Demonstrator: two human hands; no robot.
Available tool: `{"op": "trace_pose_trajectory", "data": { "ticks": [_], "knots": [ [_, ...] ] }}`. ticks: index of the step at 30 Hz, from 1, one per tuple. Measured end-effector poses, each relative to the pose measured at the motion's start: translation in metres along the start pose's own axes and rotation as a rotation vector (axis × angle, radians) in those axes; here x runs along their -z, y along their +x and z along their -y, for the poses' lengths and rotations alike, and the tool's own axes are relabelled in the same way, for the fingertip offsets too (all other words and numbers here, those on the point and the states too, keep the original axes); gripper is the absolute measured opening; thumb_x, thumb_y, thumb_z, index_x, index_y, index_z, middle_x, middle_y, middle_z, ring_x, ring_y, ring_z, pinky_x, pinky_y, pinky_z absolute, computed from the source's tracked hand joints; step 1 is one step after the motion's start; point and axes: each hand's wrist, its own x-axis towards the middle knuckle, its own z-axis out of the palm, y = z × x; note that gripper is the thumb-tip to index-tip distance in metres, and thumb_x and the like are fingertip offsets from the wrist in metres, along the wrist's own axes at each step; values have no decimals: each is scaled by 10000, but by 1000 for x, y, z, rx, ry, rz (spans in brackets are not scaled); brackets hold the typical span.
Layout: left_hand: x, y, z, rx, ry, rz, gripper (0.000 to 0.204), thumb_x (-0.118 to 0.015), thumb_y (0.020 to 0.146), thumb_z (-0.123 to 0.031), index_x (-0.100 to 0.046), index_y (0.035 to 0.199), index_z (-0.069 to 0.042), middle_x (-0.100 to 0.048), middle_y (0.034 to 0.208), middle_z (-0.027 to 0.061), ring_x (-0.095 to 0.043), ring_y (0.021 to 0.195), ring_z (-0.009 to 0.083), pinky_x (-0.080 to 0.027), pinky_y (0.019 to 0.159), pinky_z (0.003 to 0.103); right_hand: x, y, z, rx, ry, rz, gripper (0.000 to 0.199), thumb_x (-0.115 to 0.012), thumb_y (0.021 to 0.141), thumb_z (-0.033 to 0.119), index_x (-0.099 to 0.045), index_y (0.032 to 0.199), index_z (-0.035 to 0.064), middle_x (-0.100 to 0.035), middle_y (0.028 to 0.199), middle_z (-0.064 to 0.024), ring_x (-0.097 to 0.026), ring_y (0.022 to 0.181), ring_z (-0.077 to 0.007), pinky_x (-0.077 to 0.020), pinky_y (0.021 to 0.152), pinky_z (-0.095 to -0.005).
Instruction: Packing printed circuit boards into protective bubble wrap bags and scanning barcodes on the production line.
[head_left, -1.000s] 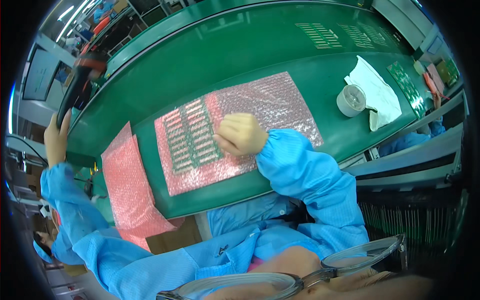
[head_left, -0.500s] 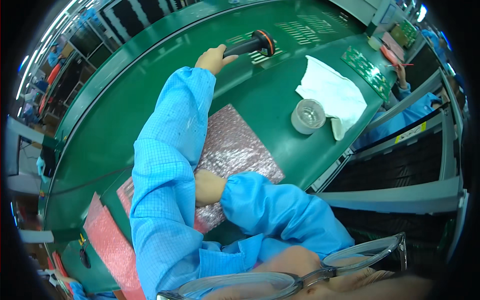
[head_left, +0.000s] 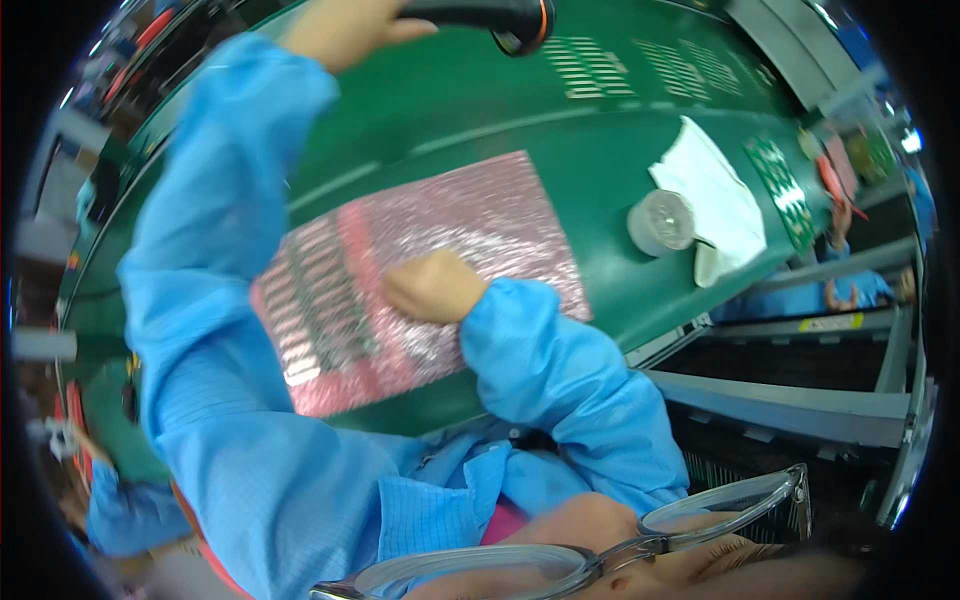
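My left hand (head_left: 345,30), partly cut off by the top edge, is closed round the handle of a black handheld scanner (head_left: 470,14) with an orange ring on its head. Below it, a pink bubble-wrap sheet (head_left: 510,225) lies flat on the green worktable (head_left: 610,300). Pale strips show through its left part, beside a pinker band. My right hand (head_left: 435,285) rests as a fist on the middle of the wrap; whatever its curled fingers hold, if anything, is hidden. My left sleeve covers part of the table at the left.
To the right stand a clear cup (head_left: 661,224) and a white cloth (head_left: 715,205), with a green circuit board (head_left: 780,190) beyond. Several pale-striped panels (head_left: 590,70) lie at the far side. Grey rails (head_left: 780,400) edge the right. A co-worker's blue sleeve (head_left: 130,510) shows lower left.
My left hand has carried the scanner up to the picture's top edge. More of the bubble wrap's left part now shows. The whole view has turned, and the lower-left pink sheet is out of sight.
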Motion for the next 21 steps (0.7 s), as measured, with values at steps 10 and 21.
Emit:
{"op": "trace_pose_trajectory", "data": {
  "ticks": [10, 21],
  "knots": [
    [317, -311, 104, 423, 427, 227, 417, -567, 857, -269, -475, 1207, -62, -577, 1045, 199, -564, 932, 385, -472, 766, 406, 16, 16, 31, -139, 40, -6, 164, -619, 813, 149, -585, 691, 45, -545, 559, -121, -541, 466, -271, -418, 425, -348],
    [115, -525, 5, 1378, 4, 189, 374, -554, 875, -336, -527, 1013, 10, -574, 870, 266, -545, 781, 431, -416, 658, 460, 114, 129, -139, -730, -606, -241, 240, -513, 836, 252, -638, 853, 48, -639, 847, -146, -600, 781, -343, -478, 689, -392]
  ]
}}
